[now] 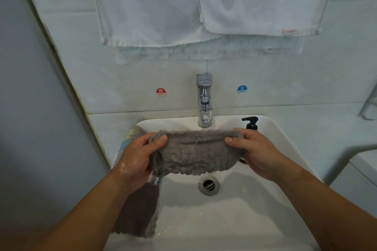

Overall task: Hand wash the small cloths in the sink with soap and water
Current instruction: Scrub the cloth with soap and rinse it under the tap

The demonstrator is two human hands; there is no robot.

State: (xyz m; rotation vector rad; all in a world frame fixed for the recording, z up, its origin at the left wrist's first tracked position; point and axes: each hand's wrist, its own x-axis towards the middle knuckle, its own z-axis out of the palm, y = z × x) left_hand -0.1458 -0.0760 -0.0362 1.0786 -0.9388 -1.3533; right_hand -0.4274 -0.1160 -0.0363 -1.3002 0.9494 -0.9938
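While over sink (224,220), grey cloth (193,153) in grip of L hand (136,159), R hand (259,153), 2nd cloth (138,210) on rim.

Left hand (138,157): wet, thumb on top, fingers curled, pinching one end of grey cloth (193,155); right hand (255,153): same grip, opposite end; both forearms bare, extended forward, converging.

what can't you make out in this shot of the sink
All in the head view:
Soap dispenser: only the black pump shows; the bottle is hidden behind the right hand and the grey cloth.
Cloths on the left rim of the sink: partly covered by the left hand and forearm, so their number is unclear.
White towels: cut off by the top edge.
Towel label: too small to read.
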